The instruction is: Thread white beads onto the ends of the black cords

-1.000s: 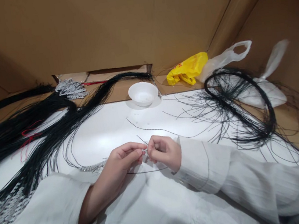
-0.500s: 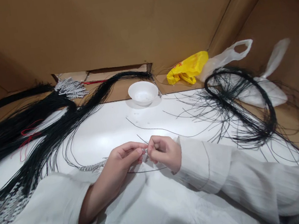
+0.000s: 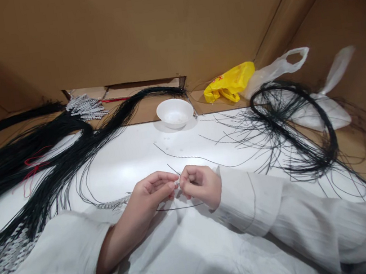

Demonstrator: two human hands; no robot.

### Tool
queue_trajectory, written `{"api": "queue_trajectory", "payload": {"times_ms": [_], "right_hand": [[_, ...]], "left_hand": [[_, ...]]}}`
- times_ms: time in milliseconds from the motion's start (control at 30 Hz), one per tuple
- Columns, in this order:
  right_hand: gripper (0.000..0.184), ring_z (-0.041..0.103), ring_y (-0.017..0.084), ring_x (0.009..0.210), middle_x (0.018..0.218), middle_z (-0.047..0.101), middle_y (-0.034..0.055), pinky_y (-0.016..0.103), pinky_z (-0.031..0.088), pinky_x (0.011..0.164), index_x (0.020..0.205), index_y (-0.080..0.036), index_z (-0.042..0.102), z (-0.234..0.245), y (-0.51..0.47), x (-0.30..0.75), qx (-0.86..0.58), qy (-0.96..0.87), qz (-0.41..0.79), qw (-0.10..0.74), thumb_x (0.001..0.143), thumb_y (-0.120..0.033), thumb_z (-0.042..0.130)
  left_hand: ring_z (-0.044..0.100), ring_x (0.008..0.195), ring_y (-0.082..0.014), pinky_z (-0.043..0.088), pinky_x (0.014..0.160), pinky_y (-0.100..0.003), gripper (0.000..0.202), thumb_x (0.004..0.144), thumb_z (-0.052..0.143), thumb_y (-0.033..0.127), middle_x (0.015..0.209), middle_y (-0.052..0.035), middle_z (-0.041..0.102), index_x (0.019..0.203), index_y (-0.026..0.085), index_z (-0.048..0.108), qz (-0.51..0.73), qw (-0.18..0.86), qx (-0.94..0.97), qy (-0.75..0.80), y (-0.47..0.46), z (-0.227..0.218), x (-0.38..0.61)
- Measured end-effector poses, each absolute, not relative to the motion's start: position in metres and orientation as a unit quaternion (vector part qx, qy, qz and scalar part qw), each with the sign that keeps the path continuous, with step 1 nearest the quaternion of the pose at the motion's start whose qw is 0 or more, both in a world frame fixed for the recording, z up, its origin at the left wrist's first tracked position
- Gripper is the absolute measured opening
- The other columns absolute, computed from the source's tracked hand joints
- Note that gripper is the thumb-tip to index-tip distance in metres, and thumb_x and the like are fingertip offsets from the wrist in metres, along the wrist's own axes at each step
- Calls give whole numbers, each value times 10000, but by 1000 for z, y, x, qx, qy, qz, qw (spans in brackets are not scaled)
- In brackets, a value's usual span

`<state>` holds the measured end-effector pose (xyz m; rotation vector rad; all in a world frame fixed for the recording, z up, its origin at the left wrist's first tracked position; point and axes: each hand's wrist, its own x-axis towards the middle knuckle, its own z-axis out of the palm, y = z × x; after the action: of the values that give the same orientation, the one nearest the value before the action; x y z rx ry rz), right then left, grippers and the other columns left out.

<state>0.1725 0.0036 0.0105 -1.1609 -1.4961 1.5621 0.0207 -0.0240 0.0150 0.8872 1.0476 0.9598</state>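
Between left hand point(image 3: 156, 189) and right hand point(image 3: 201, 184), black cord point(image 3: 173, 169) in each tightly pinched grip.

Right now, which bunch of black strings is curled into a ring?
The bunch on the right, beyond the right sleeve; it loops round, while the left bunches stretch out.

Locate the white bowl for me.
In the head view, the white bowl stands near the middle, at the far edge of the white tabletop, beyond the left hand and right hand, left of the yellow bag.
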Motion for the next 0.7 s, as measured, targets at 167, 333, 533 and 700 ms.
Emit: {"api": "queue_trajectory", "payload": {"times_ms": [167, 333, 533, 700], "right_hand": [[36, 482, 80, 436, 474, 529, -29, 198, 348, 452, 600, -152, 510, 11, 3, 172, -448, -557, 611, 339, 621, -161, 537], [37, 474, 82, 438, 472, 538, -23, 205, 343, 458, 603, -151, 517, 10, 3, 172, -448, -554, 613, 342, 623, -167, 544], [34, 477, 83, 436, 460, 536, -27, 200, 344, 453, 604, -148, 520, 10, 3, 172, -449, -551, 614, 342, 622, -152, 549], [38, 484, 83, 435, 470, 545, -26, 198, 350, 451, 609, -147, 519, 10, 3, 172, -453, -553, 613, 337, 627, -151, 552]], "left_hand": [[474, 566, -69, 327, 535, -192, 95, 746, 630, 216, 644, 18, 580, 822, 159, 615, 425, 672, 400, 457, -23, 12, 20], [461, 550, -68, 322, 531, -200, 91, 754, 625, 230, 638, 27, 570, 805, 159, 602, 417, 673, 405, 458, -24, 15, 21], [459, 575, -77, 324, 550, -205, 106, 756, 622, 242, 626, 24, 546, 802, 152, 590, 414, 662, 422, 462, -23, 15, 21], [450, 568, -83, 322, 549, -214, 100, 767, 602, 252, 619, 27, 531, 782, 158, 574, 405, 657, 433, 465, -23, 15, 22]]}}
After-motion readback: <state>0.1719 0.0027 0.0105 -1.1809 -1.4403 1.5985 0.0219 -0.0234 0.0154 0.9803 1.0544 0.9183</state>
